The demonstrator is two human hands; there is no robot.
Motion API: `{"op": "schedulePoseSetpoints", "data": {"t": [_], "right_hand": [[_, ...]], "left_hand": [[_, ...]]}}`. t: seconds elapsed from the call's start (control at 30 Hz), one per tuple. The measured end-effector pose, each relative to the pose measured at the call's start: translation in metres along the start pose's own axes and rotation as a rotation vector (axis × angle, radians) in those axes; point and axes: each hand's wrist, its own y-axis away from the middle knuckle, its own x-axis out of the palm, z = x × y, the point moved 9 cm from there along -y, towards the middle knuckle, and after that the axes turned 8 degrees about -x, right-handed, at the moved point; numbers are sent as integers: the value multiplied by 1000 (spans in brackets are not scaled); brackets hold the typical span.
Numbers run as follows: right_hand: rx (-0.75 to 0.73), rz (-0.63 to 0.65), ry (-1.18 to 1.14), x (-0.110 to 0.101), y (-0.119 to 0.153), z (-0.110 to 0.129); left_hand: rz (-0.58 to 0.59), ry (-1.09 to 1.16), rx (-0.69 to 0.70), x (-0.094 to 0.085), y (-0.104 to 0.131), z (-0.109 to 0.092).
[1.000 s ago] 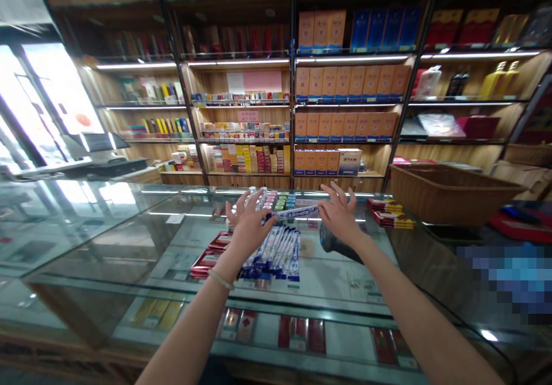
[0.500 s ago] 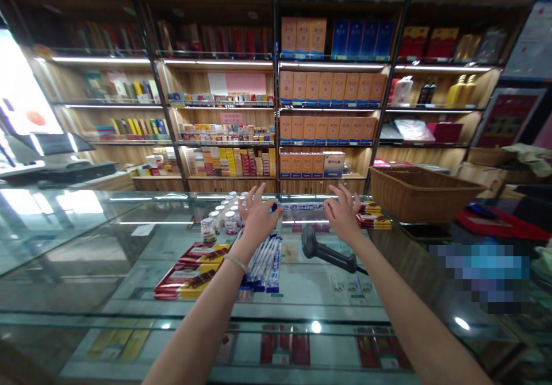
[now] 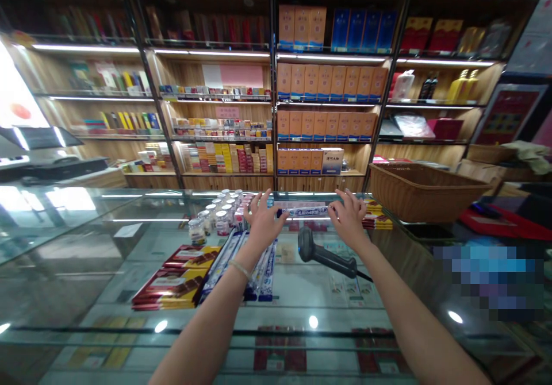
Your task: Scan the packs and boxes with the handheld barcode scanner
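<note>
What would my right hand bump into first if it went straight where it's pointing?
Your right hand holds one end of the wrapped stick. Straight ahead, past the glass counter, it would probably meet the orange boxes on the bottom shelf, though the distance is unclear.

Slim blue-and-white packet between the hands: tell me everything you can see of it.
The slim, straight blue-and-white packet looks like glossy film, printed with dark blue characters; its left end is dark blue. It lies roughly level, apparently held above the clear glass counter, beyond the black handheld scanner. The left hand and right hand grip its ends; fingers cover the right tip.
</note>
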Motion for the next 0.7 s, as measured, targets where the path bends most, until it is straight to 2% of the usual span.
{"op": "schedulePoseSetpoints", "data": {"t": [0.17,0.3,0.43,0.7], "right_hand": [[-47,-9,69,-10,2,8],[-136,-26,116,-17,3,23],[-219,-20,139,-13,7,35],[-218,-35,178,-10,8,37]], "left_hand": [[-12,-2,40,-3,4,-1],[-8,9,48,-4,6,-2],[-2,24,45,-4,7,-1],[9,35,42,3,8,0]]}}
